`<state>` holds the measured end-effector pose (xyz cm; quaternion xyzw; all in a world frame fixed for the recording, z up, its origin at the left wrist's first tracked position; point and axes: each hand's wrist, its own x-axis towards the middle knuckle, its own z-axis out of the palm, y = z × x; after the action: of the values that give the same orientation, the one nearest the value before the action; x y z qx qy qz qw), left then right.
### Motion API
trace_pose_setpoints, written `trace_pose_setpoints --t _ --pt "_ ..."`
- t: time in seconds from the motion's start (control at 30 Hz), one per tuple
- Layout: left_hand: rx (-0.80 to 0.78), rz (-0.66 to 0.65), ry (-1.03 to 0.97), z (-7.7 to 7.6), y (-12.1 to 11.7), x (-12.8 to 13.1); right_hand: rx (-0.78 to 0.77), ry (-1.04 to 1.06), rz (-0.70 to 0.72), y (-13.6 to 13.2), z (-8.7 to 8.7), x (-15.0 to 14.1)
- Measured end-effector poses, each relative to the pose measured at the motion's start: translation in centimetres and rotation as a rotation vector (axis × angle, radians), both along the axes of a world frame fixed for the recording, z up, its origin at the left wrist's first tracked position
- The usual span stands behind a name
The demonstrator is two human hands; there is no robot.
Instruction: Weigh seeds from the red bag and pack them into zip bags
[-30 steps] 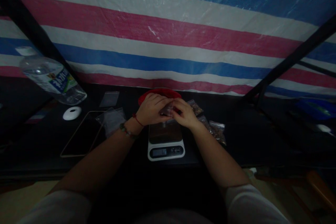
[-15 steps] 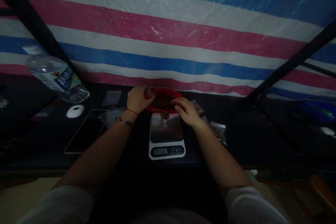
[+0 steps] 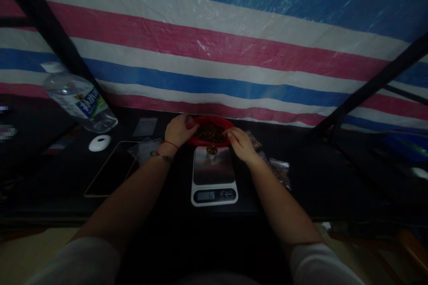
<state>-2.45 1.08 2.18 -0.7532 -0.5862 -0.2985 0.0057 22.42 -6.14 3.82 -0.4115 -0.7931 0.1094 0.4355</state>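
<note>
A red bowl of small dark brown pieces stands behind a white kitchen scale. A little cup with a few pieces sits on the scale's plate. My left hand curls round the bowl's left rim, fingers closed on it. My right hand rests at the bowl's right edge, its fingertips pinched together over the pieces; whatever they hold is too small to make out.
Filled clear bags lie right of the scale, empty ones to the left. A phone, a white round lid and a tilted water bottle sit at left. Striped tarp hangs behind.
A second ago both hands were joined over the scale, hiding the bowl. They have parted and moved back to the bowl's two sides, uncovering the cup on the scale.
</note>
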Motion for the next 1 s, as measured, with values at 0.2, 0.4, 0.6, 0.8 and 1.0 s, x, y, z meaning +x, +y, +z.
trace_pose_setpoints --t 0.2,0.4,0.6,0.8,1.0 --pt "0.125 0.014 -0.021 0.9 -1.0 0.5 -0.024 0.014 0.168 -0.6 0.2 -0.3" --pt "0.143 -0.061 -0.016 1.1 -1.5 1.0 -0.048 -0.064 0.168 -1.1 0.4 -1.2" --pt "0.142 -0.062 -0.015 1.1 -1.4 0.9 -0.112 -0.146 0.265 -1.5 0.9 -1.9" --pt "0.144 -0.06 -0.006 1.0 -1.4 1.0 -0.118 -0.147 0.217 -1.3 0.7 -1.9" --pt "0.134 -0.056 -0.014 1.0 -1.4 1.1 -0.125 -0.126 0.21 -1.3 0.5 -2.4"
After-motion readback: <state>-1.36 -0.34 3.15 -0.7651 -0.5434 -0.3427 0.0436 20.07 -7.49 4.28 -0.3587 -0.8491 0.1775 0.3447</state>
